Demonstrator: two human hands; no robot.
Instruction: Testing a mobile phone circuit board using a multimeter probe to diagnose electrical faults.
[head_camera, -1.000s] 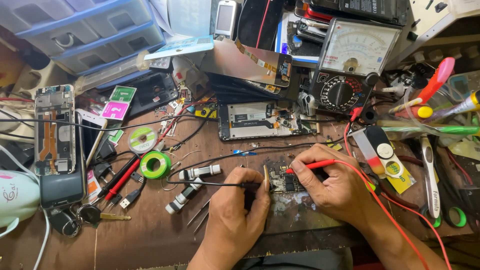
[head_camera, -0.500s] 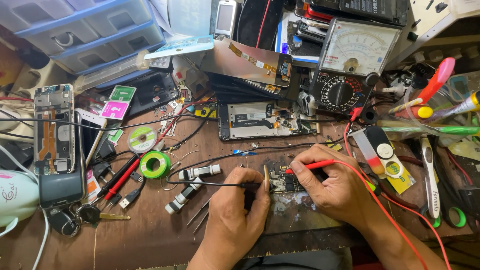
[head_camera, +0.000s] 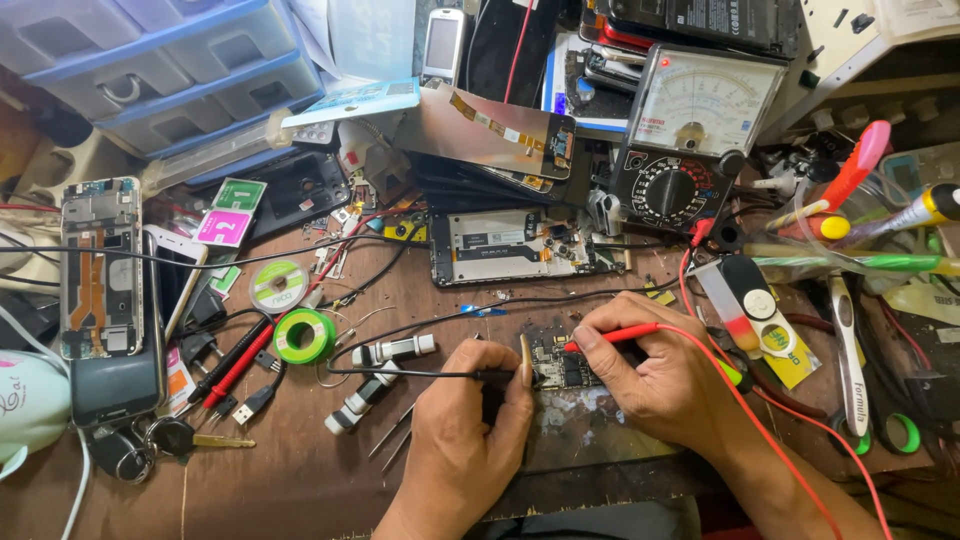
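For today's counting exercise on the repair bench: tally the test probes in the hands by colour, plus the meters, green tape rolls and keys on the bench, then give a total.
Red probes: 1, in the right hand, probe
Black probes: 1, in the left hand, probe
Analogue meters: 1
Green tape rolls: 1
Keys: 1
Total: 5

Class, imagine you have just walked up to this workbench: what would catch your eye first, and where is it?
First, the two hands at the bottom centre: the left hand holds a black probe and the right hand a red probe, both tips on a small circuit board. Behind them, upper right, stands a big dial meter. To the left, a bright green tape roll lies on the cluttered brown table.
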